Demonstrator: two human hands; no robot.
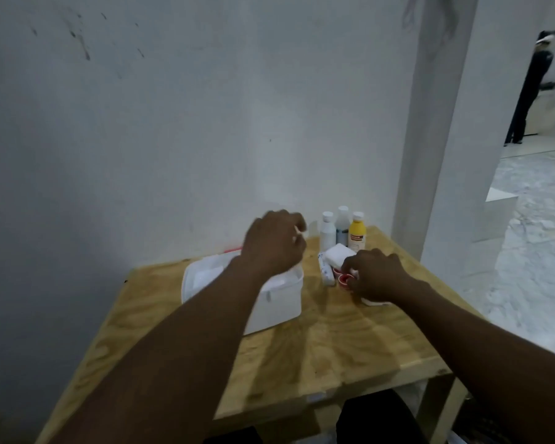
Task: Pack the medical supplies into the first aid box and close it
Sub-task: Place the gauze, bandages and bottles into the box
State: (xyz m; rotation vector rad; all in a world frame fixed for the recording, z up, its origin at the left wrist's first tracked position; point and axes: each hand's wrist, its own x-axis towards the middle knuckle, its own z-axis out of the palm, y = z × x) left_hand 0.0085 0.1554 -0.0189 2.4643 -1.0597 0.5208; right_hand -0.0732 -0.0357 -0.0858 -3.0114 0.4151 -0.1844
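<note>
A pale, scuffed wall [173,123] fills the back of the view, with a white pillar [430,123] to its right. Past the pillar, well away, a person in dark clothes [529,91] stands on a light floor. Against the wall stands a wooden desk [334,341].

The first aid box [279,302], white with its lid open, sits on the left part of the desk, close to the wall. The left hand [273,245] hovers above the box's far right corner. Its fingers [297,241] are curled inward, with something small and pale at the tips, but motion blur means I cannot tell whether they pinch it.

The right hand [378,277] is down on the desk to the right of the box, its fingers bent together and pinching at a small red-rimmed roll [345,278]. A white packet [374,302] shows under the heel of that hand.

At the desk's far edge three bottles stand upright side by side: a white bottle [328,230], a clear bottle [343,224] and a yellow bottle [357,237]. Just in front of them lies a white gauze pack [338,253], and a rolled bandage [325,272] lies between the box and the red-rimmed roll.
</note>
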